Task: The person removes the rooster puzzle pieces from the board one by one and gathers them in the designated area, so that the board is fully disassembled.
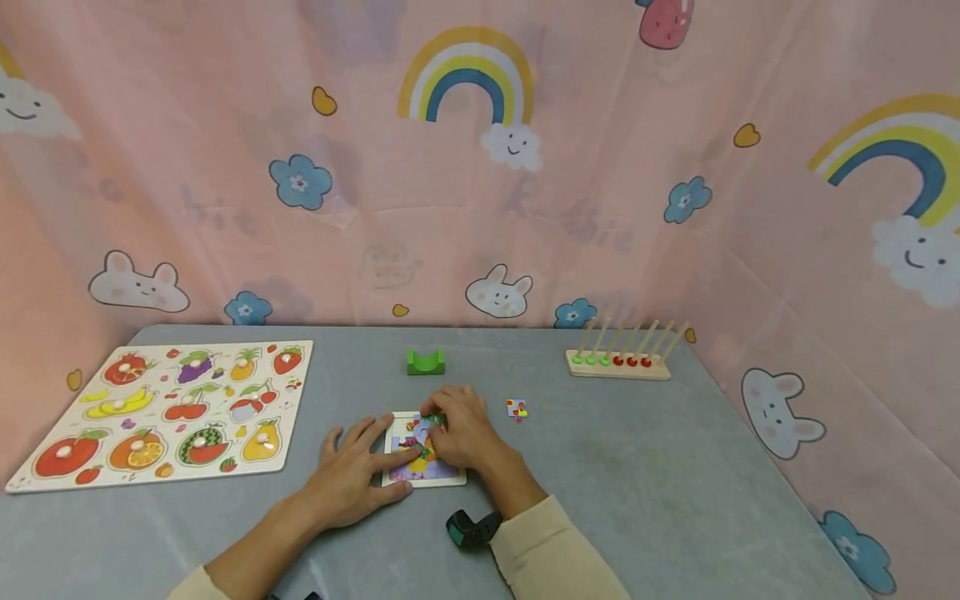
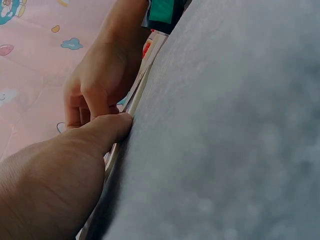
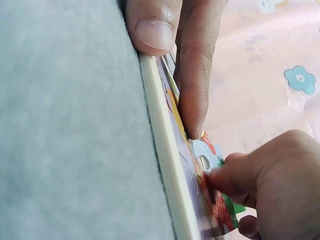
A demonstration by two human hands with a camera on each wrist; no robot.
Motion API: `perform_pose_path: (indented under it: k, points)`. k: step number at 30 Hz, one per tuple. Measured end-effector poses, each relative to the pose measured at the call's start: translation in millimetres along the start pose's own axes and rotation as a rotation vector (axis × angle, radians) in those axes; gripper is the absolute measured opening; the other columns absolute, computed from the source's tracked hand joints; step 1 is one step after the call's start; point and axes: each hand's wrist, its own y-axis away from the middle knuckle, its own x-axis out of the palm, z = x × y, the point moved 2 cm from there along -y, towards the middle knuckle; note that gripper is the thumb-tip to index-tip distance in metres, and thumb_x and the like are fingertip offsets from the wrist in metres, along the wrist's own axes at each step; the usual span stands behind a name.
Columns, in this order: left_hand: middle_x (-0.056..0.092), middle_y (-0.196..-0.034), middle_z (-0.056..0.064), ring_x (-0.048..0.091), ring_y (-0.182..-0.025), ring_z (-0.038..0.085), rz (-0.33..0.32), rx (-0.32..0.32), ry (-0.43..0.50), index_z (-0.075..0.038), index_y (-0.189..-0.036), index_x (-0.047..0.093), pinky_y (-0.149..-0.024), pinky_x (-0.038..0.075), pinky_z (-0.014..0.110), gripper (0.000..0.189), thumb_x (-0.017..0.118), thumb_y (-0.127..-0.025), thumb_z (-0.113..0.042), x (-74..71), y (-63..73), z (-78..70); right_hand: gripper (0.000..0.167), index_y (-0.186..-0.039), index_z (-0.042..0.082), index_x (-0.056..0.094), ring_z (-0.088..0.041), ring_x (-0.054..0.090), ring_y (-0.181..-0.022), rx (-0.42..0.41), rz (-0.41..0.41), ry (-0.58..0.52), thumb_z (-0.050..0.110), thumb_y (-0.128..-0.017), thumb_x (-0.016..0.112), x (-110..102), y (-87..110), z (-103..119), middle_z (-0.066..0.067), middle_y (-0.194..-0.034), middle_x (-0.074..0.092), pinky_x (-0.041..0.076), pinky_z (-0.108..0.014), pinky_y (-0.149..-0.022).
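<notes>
A small jigsaw puzzle [image 1: 423, 472] in a pale wooden frame [image 1: 459, 480] lies on the grey table in the head view. My left hand [image 1: 352, 479] spreads over its left side, index finger stretched onto the picture, thumb at the near edge of the frame. From the far right, my right hand [image 1: 461, 425] pinches a puzzle piece [image 3: 216, 159] between thumb and fingers. In the right wrist view this piece, light blue, red and green, stands tilted up from the picture close to the left index fingertip [image 3: 194, 127]. Right of the frame lies a loose puzzle piece [image 1: 516, 408].
A fruit peg board [image 1: 258, 354] covers the table's left side. Behind the puzzle stands a green notched block [image 1: 426, 365]. A wooden peg rack [image 1: 618, 371] with green and red beads is at the back right. A pink printed curtain [image 1: 420, 233] hangs behind the table.
</notes>
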Motion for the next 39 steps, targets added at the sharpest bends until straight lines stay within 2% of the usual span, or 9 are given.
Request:
perform_pose_path:
  k: [6,12,19,23,27,33,39]
  points:
    - [0.036,-0.149,0.017,0.029,-0.135,0.042,0.004,0.002,-0.009,-0.034,-0.129,0.064,-0.096,0.012,0.072,0.045,0.063,-0.088,-0.052,1.6,-0.4,0.8,0.023,-0.101,0.014,0.071,-0.017,0.042,-0.086,-0.036,-0.021,0.010,0.005,-0.081,0.065,0.1,1.9,-0.3,0.002,-0.095,0.056,0.032,-0.037,-0.077]
    - [0.036,-0.149,0.017,0.029,-0.134,0.043,0.000,0.004,-0.012,-0.033,-0.129,0.064,-0.096,0.011,0.072,0.045,0.065,-0.088,-0.051,1.6,-0.8,0.8,0.022,-0.097,0.015,0.072,-0.018,0.043,-0.084,-0.050,-0.034,0.019,0.005,-0.080,0.064,0.1,3.3,-0.1,0.003,-0.088,0.048,0.034,-0.037,-0.076]
    - [0.036,-0.149,0.017,0.028,-0.135,0.043,0.004,0.000,-0.012,-0.033,-0.129,0.064,-0.096,0.010,0.071,0.045,0.065,-0.087,-0.050,0.8,-0.6,0.9,0.023,-0.101,0.013,0.070,-0.013,0.049,-0.080,-0.030,0.009,-0.006,0.005,-0.081,0.061,0.5,2.8,0.8,0.004,-0.085,0.052,0.041,-0.033,-0.073]
    - [0.036,-0.149,0.017,0.028,-0.135,0.043,0.002,0.000,-0.006,-0.033,-0.129,0.064,-0.097,0.010,0.072,0.045,0.064,-0.088,-0.051,1.2,-0.3,1.2,0.022,-0.100,0.010,0.070,-0.013,0.051,-0.077,-0.068,-0.001,-0.038,0.004,-0.080,0.064,0.2,2.2,-0.2,0.003,-0.083,0.055,0.043,-0.032,-0.070]
    - [0.036,-0.149,0.017,0.028,-0.135,0.042,-0.002,0.000,0.000,-0.033,-0.128,0.065,-0.096,0.010,0.072,0.045,0.065,-0.088,-0.051,1.3,0.4,1.7,0.025,-0.104,0.008,0.072,-0.016,0.055,-0.084,-0.099,0.007,-0.053,0.007,-0.079,0.067,0.1,2.2,-1.9,0.000,-0.089,0.061,0.044,-0.036,-0.077]
    - [0.036,-0.149,0.017,0.028,-0.135,0.041,-0.004,-0.003,-0.007,-0.033,-0.129,0.065,-0.096,0.011,0.071,0.045,0.063,-0.088,-0.052,0.8,1.0,2.3,0.032,-0.113,0.007,0.070,-0.021,0.055,-0.099,-0.070,0.065,-0.058,0.013,-0.082,0.066,-1.1,2.2,-1.2,-0.002,-0.101,0.062,0.039,-0.047,-0.090]
    - [0.035,-0.150,0.015,0.027,-0.136,0.041,0.002,0.002,-0.013,-0.035,-0.129,0.064,-0.097,0.011,0.071,0.045,0.062,-0.088,-0.054,2.0,0.5,1.1,0.030,-0.119,0.005,0.067,-0.023,0.051,-0.107,-0.049,0.046,-0.096,0.014,-0.089,0.065,-7.8,3.1,0.8,-0.004,-0.108,0.061,0.034,-0.049,-0.096]
